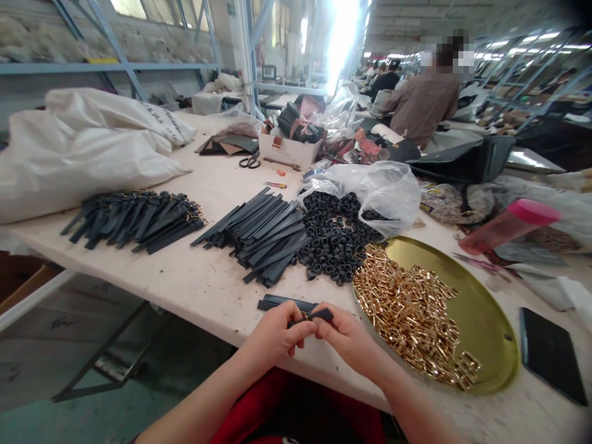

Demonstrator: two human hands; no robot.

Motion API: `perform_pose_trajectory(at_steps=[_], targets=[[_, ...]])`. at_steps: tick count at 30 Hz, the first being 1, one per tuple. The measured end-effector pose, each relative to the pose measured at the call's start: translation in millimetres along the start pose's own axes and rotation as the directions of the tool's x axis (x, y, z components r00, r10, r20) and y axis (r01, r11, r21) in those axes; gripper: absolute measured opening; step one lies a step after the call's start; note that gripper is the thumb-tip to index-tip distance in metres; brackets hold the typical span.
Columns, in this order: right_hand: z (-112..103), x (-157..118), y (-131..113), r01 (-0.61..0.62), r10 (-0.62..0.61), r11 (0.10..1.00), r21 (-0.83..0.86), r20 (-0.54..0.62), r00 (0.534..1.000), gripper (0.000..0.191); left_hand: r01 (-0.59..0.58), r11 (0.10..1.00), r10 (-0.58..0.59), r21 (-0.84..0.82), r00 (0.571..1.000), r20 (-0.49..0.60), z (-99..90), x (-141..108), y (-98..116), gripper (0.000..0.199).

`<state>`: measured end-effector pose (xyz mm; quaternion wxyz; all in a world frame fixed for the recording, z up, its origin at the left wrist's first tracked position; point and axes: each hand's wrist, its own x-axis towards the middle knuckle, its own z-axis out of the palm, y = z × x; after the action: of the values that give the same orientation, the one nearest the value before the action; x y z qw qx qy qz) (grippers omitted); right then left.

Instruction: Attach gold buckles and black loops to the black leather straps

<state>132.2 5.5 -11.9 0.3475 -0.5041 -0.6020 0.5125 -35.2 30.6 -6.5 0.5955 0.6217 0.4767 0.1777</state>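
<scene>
While the table [194, 290] carries a white sack [83, 148] at its far left, a brass tray [485, 320] of gold clips [407, 314] sits at the near right, with heaps of black strips [263, 231] and rings [333, 237] between. At the near edge, both hands pinch one strip [319, 315], lying left-right: left hand [275, 336] on its left end, right hand [346, 336] on its right end.

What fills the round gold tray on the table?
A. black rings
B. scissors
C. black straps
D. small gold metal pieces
D: the gold tray holds a heap of small gold metal pieces, while the black rings lie on the table beside it.
</scene>
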Motion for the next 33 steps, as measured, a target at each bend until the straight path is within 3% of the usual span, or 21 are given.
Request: perform_pose_trajectory(at_steps=[2, 4, 6, 8, 10, 11, 13, 14, 16, 18, 20, 26, 33], targets=[[-8.2, 18.1, 5.2, -0.002, 0.004, 0.997, -0.071, 0.026, 1.000, 0.029, -0.028, 0.996, 0.025, -0.080, 0.999, -0.041, -3.4, 6.6, -6.3, 0.028], [-15.1, 39.5, 11.0, 0.012, -0.036, 0.955, -0.296, -0.076, 0.996, 0.027, -0.065, 0.997, 0.062, -0.050, 0.996, -0.057, -6.2, 8.9, -9.4, 0.031], [-18.2, 60.0, 16.3, 0.006, -0.132, 0.777, -0.630, -0.153, 0.979, 0.019, -0.054, 0.999, 0.054, 0.003, 0.996, -0.067, -8.6, 8.3, -11.0, 0.026], [-17.8, 75.2, 19.9, -0.014, -0.168, 0.568, -0.823, -0.133, 0.977, 0.020, -0.024, 1.000, 0.025, 0.012, 0.994, -0.102, -10.6, 6.3, -13.0, 0.025], [-16.7, 82.4, 20.9, -0.019, -0.164, 0.481, -0.877, -0.112, 0.980, 0.022, -0.003, 1.000, 0.004, 0.004, 0.990, -0.138, -12.8, 4.6, -15.7, 0.026], [-16.7, 82.8, 20.2, -0.018, -0.176, 0.482, -0.876, -0.117, 0.977, 0.023, 0.000, 1.000, 0.001, 0.007, 0.988, -0.153, -13.9, 4.3, -16.9, 0.026], [-17.6, 77.5, 16.6, -0.014, -0.201, 0.581, -0.814, -0.160, 0.966, 0.021, 0.001, 1.000, 0.002, 0.017, 0.982, -0.191, -15.4, 4.9, -17.9, 0.028], [-18.0, 72.4, 14.0, -0.018, -0.178, 0.683, -0.731, -0.190, 0.966, 0.020, 0.001, 1.000, 0.003, 0.017, 0.976, -0.218, -15.6, 5.9, -17.5, 0.029], [-17.6, 58.4, 7.9, -0.047, -0.042, 0.906, -0.421, -0.200, 0.979, 0.019, -0.006, 1.000, 0.009, 0.010, 0.964, -0.265, -13.6, 8.1, -14.7, 0.031], [-14.7, 42.1, 2.4, -0.109, 0.100, 0.990, -0.084, -0.105, 0.989, 0.025, -0.034, 0.999, 0.039, 0.022, 0.963, -0.266, -8.5, 8.9, -9.8, 0.030], [-10.9, 26.1, -1.2, -0.146, 0.150, 0.984, 0.103, -0.029, 0.988, 0.029, -0.075, 0.995, 0.087, 0.062, 0.974, -0.211, -1.8, 6.4, -4.4, 0.029], [-7.7, -8.6, -0.8, -0.212, 0.203, 0.927, 0.309, 0.063, 0.977, 0.037, -0.085, 0.972, 0.099, 0.221, 0.994, -0.054, 10.4, -12.8, 1.7, 0.027], [-0.3, -28.7, -3.0, -0.160, 0.163, 0.954, 0.255, 0.008, 0.987, 0.037, -0.126, 0.960, 0.128, 0.252, 0.992, 0.010, 18.5, -21.6, 1.8, 0.027]])
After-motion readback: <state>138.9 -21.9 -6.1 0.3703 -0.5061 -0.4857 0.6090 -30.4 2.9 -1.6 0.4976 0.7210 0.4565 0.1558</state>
